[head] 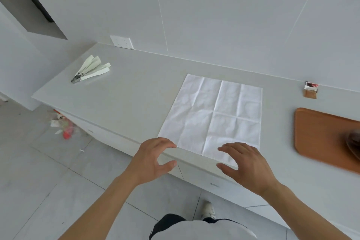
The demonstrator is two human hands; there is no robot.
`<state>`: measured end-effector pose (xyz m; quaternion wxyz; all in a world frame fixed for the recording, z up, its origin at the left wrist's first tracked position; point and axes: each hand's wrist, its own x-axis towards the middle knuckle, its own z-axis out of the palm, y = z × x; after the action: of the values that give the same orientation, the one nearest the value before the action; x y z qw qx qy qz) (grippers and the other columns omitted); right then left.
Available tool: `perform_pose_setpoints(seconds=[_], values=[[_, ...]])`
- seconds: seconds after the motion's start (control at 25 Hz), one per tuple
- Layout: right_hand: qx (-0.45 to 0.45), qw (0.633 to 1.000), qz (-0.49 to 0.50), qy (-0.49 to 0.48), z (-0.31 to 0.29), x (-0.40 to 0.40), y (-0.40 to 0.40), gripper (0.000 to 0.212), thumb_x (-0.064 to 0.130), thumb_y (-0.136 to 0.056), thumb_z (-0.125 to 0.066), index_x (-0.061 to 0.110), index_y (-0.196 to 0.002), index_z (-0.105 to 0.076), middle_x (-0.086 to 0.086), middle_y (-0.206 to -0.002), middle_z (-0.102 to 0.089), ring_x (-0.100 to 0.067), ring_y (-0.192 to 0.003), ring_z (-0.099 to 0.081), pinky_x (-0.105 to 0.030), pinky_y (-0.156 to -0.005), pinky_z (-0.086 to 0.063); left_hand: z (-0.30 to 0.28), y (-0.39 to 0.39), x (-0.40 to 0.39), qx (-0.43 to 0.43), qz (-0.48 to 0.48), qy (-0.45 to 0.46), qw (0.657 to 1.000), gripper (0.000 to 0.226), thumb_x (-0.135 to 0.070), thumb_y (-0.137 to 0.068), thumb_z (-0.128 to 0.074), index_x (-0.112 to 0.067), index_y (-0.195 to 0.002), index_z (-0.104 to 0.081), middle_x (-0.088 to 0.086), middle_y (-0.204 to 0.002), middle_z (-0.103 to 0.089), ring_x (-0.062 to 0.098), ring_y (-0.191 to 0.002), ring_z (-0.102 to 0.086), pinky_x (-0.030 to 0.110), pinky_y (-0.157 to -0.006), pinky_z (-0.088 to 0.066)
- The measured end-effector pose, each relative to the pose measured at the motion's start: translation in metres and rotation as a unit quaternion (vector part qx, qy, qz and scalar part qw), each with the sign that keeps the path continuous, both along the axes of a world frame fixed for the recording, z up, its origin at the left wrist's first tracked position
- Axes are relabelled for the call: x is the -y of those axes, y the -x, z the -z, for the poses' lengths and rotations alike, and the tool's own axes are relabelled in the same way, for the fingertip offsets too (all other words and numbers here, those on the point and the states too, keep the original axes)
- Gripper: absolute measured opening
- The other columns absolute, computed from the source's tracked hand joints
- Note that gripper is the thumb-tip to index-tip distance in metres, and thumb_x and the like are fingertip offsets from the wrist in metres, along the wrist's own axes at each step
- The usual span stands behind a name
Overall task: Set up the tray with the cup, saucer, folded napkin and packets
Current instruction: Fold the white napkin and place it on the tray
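Both hands are right up front over the near edge of the bench, neither holding anything. Left hand (155, 159) has its fingers loosely spread with the thumb apart, hovering just off the near left corner of the napkin (213, 118), not clearly touching it. Right hand (246, 163) is the same deal, fingers relaxed and splayed, sitting over the napkin's near right corner.

Going left to right along the bench (136, 91): near the far left corner there's a bunch of long white packets (91, 70) fanned out. The napkin is around the middle, completely unfolded and flat, with crease lines splitting it into a grid, its near edge almost at the bench's front edge. Further right, close to the back edge, a small packet (311, 90) with a brown and red print lies on its own. The wooden tray (319, 134) sits at the right, cut off by the frame, with something dark and blurry on it that I can't make out
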<state>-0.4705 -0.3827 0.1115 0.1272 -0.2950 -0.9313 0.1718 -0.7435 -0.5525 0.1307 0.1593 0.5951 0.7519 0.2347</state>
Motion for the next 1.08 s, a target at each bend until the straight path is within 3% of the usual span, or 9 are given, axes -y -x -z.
perform_pose_setpoints(seconds=[0.16,0.44,0.76,0.84,0.92,1.08], values=[[0.023,0.998,0.063,0.014,0.016,-0.013,-0.002,0.042,0.05,-0.081,-0.071,0.03,-0.118,-0.067,0.014,-0.116,-0.067,-0.013,-0.11,-0.062,-0.034,-0.093,-0.049,0.021,0.025,-0.038,-0.002,0.052,0.028,0.998,0.045,-0.057,-0.081,-0.061,-0.031,-0.118,-0.063,-0.021,-0.119,-0.058,0.0,-0.113,-0.052,0.031,-0.104,-0.038],[0.085,0.98,0.175,0.029,0.051,0.0,0.007,0.039,0.041,-0.076,-0.079,0.025,-0.111,-0.071,0.01,-0.109,-0.07,-0.018,-0.103,-0.067,-0.038,-0.082,-0.055,0.066,0.085,-0.081,-0.02,0.15,0.084,0.985,0.048,-0.06,-0.078,-0.059,-0.032,-0.117,-0.063,-0.021,-0.118,-0.059,0.006,-0.112,-0.053,0.026,-0.104,-0.032],[0.184,0.939,0.27,0.108,0.077,0.011,0.001,0.043,0.043,-0.086,-0.068,0.028,-0.126,-0.062,0.011,-0.126,-0.061,-0.017,-0.115,-0.059,-0.037,-0.093,-0.047,0.102,0.132,-0.112,-0.043,0.208,0.106,0.971,0.046,-0.05,-0.072,-0.073,-0.027,-0.111,-0.067,-0.014,-0.109,-0.062,0.009,-0.097,-0.059,0.029,-0.094,-0.041],[0.191,0.939,0.273,0.089,0.079,0.011,-0.002,0.041,0.035,-0.082,-0.074,0.024,-0.121,-0.066,0.006,-0.122,-0.064,-0.021,-0.108,-0.063,-0.04,-0.085,-0.052,0.109,0.134,-0.112,-0.05,0.217,0.118,0.968,0.047,-0.048,-0.069,-0.077,-0.026,-0.11,-0.068,-0.013,-0.106,-0.062,0.01,-0.092,-0.059,0.029,-0.09,-0.042],[0.174,0.948,0.264,0.044,0.081,0.009,-0.003,0.039,0.02,-0.071,-0.085,0.018,-0.108,-0.073,0.0,-0.107,-0.07,-0.026,-0.089,-0.068,-0.041,-0.067,-0.056,0.116,0.134,-0.107,-0.06,0.216,0.127,0.966,0.045,-0.044,-0.069,-0.078,-0.026,-0.109,-0.069,-0.012,-0.104,-0.06,0.012,-0.091,-0.058,0.03,-0.09,-0.041],[0.176,0.967,0.174,-0.061,0.078,-0.007,-0.007,0.048,-0.01,-0.048,-0.087,0.011,-0.089,-0.075,-0.003,-0.082,-0.07,-0.025,-0.059,-0.063,-0.032,-0.041,-0.05,0.12,0.132,-0.095,-0.083,0.2,0.098,0.971,0.03,-0.03,-0.075,-0.081,-0.021,-0.102,-0.071,-0.006,-0.098,-0.061,0.016,-0.085,-0.059,0.031,-0.084,-0.045]])
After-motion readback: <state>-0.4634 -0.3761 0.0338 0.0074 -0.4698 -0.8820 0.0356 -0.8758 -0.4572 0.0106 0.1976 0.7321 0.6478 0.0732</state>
